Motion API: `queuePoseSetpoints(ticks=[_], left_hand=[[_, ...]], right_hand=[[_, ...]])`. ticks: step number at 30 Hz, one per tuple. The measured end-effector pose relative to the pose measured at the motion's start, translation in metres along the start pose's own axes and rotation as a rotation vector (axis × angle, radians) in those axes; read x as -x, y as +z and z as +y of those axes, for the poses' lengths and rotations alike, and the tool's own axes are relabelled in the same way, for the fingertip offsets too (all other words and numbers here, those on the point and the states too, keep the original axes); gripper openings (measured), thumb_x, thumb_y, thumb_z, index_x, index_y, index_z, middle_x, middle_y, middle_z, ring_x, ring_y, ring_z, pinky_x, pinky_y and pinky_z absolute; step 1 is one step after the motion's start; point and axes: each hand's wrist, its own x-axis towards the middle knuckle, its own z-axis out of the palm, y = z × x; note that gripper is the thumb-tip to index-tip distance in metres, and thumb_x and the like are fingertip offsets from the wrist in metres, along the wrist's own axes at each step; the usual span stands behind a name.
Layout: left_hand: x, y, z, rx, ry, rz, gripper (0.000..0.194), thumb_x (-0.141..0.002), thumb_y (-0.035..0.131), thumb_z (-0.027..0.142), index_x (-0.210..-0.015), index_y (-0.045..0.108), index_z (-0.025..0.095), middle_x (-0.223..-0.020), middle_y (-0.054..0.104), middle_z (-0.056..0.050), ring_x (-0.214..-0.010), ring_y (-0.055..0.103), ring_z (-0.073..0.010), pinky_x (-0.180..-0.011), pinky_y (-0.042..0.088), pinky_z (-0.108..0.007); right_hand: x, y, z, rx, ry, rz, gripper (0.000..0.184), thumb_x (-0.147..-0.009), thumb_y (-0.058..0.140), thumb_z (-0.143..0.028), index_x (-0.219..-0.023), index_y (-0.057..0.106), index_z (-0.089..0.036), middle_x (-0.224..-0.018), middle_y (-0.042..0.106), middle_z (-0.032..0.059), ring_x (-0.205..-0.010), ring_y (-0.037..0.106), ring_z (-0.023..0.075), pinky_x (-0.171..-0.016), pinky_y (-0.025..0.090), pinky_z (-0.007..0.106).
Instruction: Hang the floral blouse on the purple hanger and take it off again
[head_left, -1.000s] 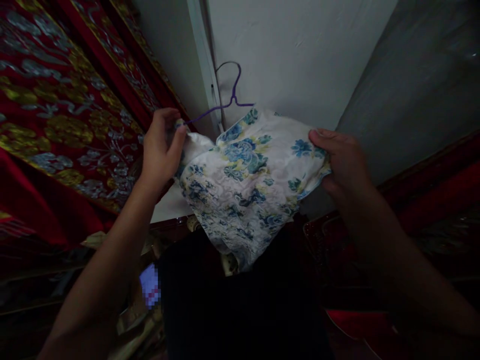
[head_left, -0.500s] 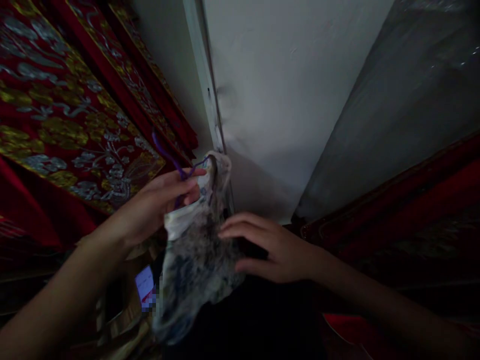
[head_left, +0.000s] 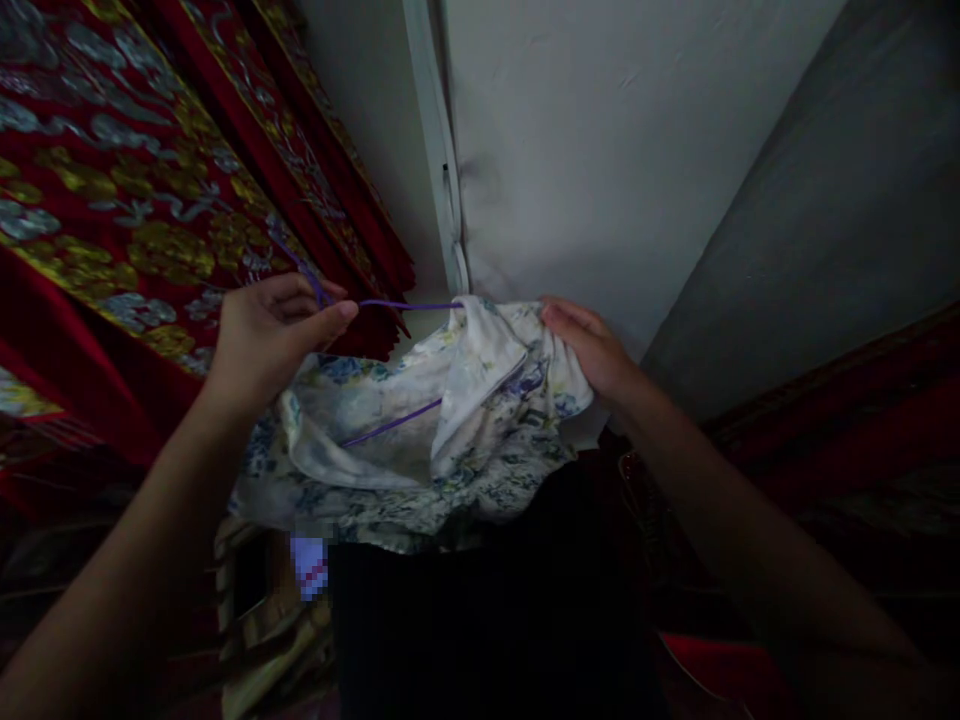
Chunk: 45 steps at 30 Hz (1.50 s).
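Observation:
A white garment with a blue flower print hangs spread between my two hands, its pale inside showing. A thin purple wire hanger runs through it; one arm shows above the cloth and another crosses the inside. My left hand pinches the hanger's hook end at the garment's left side. My right hand is closed on the garment's upper right edge.
Red fabrics with gold and silver embroidery hang along the left. A white wall with a vertical strip stands ahead, a grey surface at right. Dark cloth and more red embroidered fabric lie below and right.
The garment, bunched up and held low half a second ago, is now spread wide. My left hand moved up and left with the hanger; my right hand went up to the garment's right edge.

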Motion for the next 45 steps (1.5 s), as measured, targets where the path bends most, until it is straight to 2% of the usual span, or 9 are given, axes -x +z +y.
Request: queuePoseSetpoints(ticks=[5,9,13,19,25,31,38,41,45], left_hand=[[-0.039,0.035,-0.007,-0.19,0.351,0.165,0.055,-0.086,0.071,0.059,-0.122,0.065,0.018,-0.111,0.072,-0.006,-0.108,0.065,-0.026,-0.094,0.053,-0.045],[-0.031,0.045,-0.005,-0.316,0.584,0.211,0.055,-0.097,0.057,0.058,-0.139,0.055,0.023,-0.142,0.057,-0.008,-0.137,0.047,-0.0298,-0.116,0.035,-0.053],[0.005,0.053,-0.02,-0.434,0.609,0.136,0.044,-0.099,0.055,0.05,-0.135,0.06,0.026,-0.146,0.055,-0.011,-0.138,0.045,-0.034,-0.116,0.033,-0.056],[0.049,0.067,-0.058,-0.53,0.636,0.016,0.046,-0.092,0.066,0.042,-0.135,0.06,0.029,-0.151,0.051,-0.011,-0.142,0.042,-0.0357,-0.122,0.024,-0.058],[0.071,0.104,-0.09,0.01,0.164,0.5,0.096,-0.073,0.085,0.044,-0.152,0.036,0.022,-0.164,0.031,-0.017,-0.155,0.028,-0.0322,-0.127,0.021,-0.051],[0.085,0.158,-0.098,0.934,-0.529,0.056,0.07,-0.063,0.091,0.035,-0.126,0.064,0.017,-0.127,0.072,-0.013,-0.132,0.062,-0.0311,-0.117,0.044,-0.046],[0.131,0.162,-0.08,1.06,-0.675,0.305,0.054,-0.07,0.09,0.033,-0.118,0.071,0.019,-0.119,0.077,-0.009,-0.127,0.066,-0.0303,-0.116,0.047,-0.045],[0.15,0.158,-0.072,1.065,-0.741,0.351,0.055,-0.07,0.091,0.034,-0.119,0.071,0.019,-0.115,0.079,-0.009,-0.122,0.069,-0.03,-0.114,0.05,-0.043],[0.164,0.154,-0.062,1.098,-0.769,0.308,0.058,-0.066,0.094,0.035,-0.117,0.072,0.019,-0.113,0.079,-0.008,-0.116,0.072,-0.028,-0.112,0.051,-0.039]], right_hand=[[-0.056,-0.012,-0.015,-0.157,-0.226,0.292,0.042,-0.085,0.065,-0.063,-0.084,0.059,-0.022,-0.085,0.068,0.0047,-0.095,0.07,0.0244,-0.075,0.056,0.035],[-0.074,-0.05,-0.007,-0.318,-0.273,0.426,0.03,-0.083,0.07,-0.053,-0.082,0.06,-0.024,-0.083,0.067,0.0037,-0.1,0.068,0.0267,-0.078,0.057,0.039],[-0.043,-0.075,0.002,-0.292,-0.213,0.508,0.02,-0.089,0.066,-0.046,-0.086,0.062,-0.027,-0.093,0.068,0.0059,-0.098,0.067,0.0276,-0.078,0.056,0.043],[0.014,-0.058,0.01,-0.275,-0.17,0.645,0.019,-0.094,0.063,-0.041,-0.094,0.066,-0.022,-0.093,0.069,0.0077,-0.096,0.069,0.0271,-0.078,0.056,0.04],[0.015,-0.043,0.013,-0.39,-0.058,0.722,0.02,-0.093,0.062,-0.039,-0.093,0.068,-0.02,-0.09,0.07,0.0066,-0.092,0.071,0.0257,-0.075,0.058,0.04],[0.003,-0.045,0.029,-0.421,-0.056,0.77,0.026,-0.092,0.062,-0.04,-0.097,0.068,-0.015,-0.094,0.07,0.0095,-0.088,0.07,0.0216,-0.079,0.056,0.037],[0.075,-0.002,0.068,0.147,-0.373,1.083,0.036,-0.081,0.073,-0.037,-0.111,0.059,-0.021,-0.116,0.062,0.0079,-0.109,0.062,0.0203,-0.098,0.05,0.038],[0.114,0.049,0.095,0.112,-0.054,0.935,0.032,-0.088,0.064,-0.049,-0.101,0.061,-0.02,-0.102,0.064,0.0081,-0.097,0.062,0.0214,-0.09,0.051,0.037],[0.125,0.099,0.11,-0.139,0.282,0.193,0.045,-0.09,0.055,-0.066,-0.087,0.06,-0.022,-0.077,0.064,0.0036,-0.071,0.062,0.0197,-0.065,0.05,0.032]])
